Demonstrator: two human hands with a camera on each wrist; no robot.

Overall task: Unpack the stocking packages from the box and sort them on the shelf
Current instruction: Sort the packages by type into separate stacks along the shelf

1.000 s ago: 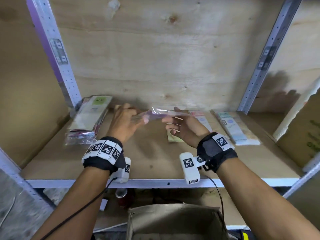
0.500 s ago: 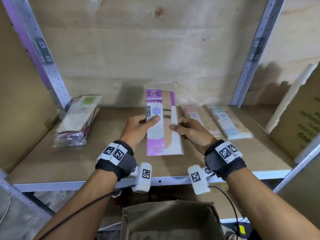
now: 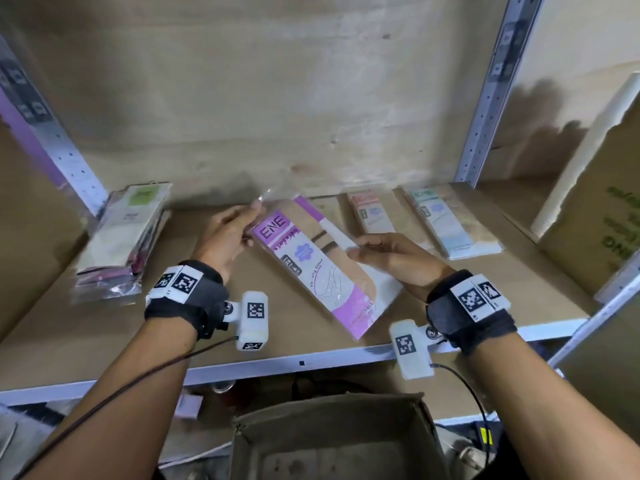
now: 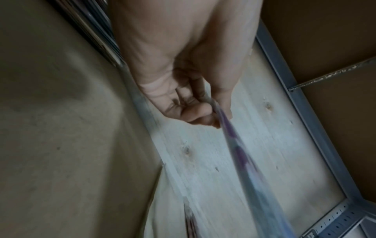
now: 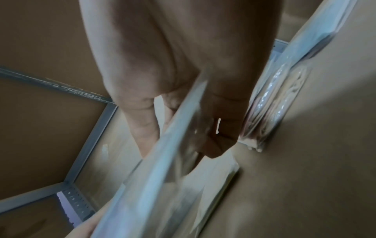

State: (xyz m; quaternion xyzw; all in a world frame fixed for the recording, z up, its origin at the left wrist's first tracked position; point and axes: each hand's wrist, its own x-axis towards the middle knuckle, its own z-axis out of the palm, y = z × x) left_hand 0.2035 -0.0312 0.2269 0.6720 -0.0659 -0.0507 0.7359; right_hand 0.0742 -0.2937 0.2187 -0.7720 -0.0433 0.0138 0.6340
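- Holding a flat, clear-wrapped stocking package with purple "ENE" label [image 3: 320, 268] over the wooden shelf board [image 3: 86, 327], both hands work together, one at each long edge.
- The left hand [image 3: 225, 237] pinches the package's top corner between thumb and curled fingers [image 4: 201, 116]; the wrist view shows the plastic edge clamped there.
- The right hand [image 3: 394, 258] grips the opposite edge, thumb on top and fingers underneath.
- The package is tilted diagonally; whether its lower end touches the board is unclear.
- On the shelf lie a pink-labelled package [image 3: 375, 216] and a teal-labelled package [image 3: 450, 223] side by side at the right, and a stack of clear-bagged packages with a green label on top [image 3: 121, 244] at the left.
- Below the shelf edge sits an open brown cardboard box [image 3: 332, 434]; its contents are too blurred to tell.
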